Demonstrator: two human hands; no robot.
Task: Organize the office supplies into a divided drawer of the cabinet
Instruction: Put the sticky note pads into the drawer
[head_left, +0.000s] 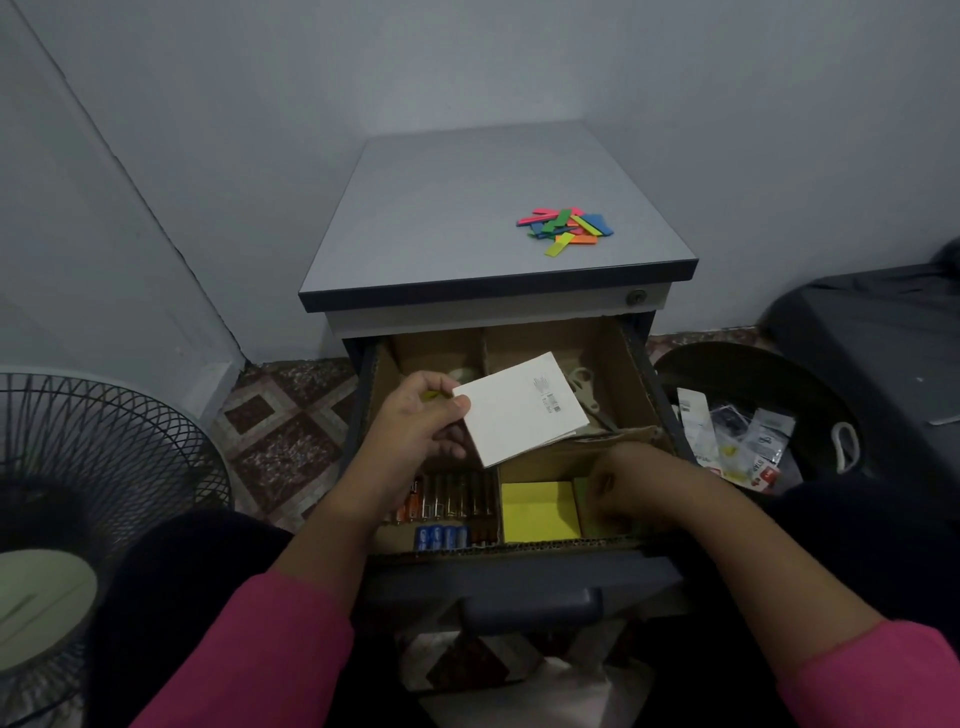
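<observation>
Mostly, the sorting looks well advanced. On the cabinet (498, 208) top only a small heap of coloured strips (565, 228) is left, lying near the right front corner, and I judge these still have to go into a compartment. The open drawer (519, 577) below carries a cardboard divider (485, 353) that splits it into sections. Batteries (452, 501) lie in rows in the near left section, a yellow pad of sticky notes (540, 512) sits in the near right one, and scissors (584, 389) rest in the far right one; the far left holds something pale I cannot make out.

A white card packet (519, 410) is not yet placed: the left hand (421, 421) pinches its left edge between thumb and fingers, holding it tilted above the middle of the drawer. The right hand (631, 483) reaches into the near right section just beside the yellow pad, fingers curled downward; whether it grips anything I cannot tell.

Discarded wrappers (737, 441) lie in a bin (810, 374) to the right.
</observation>
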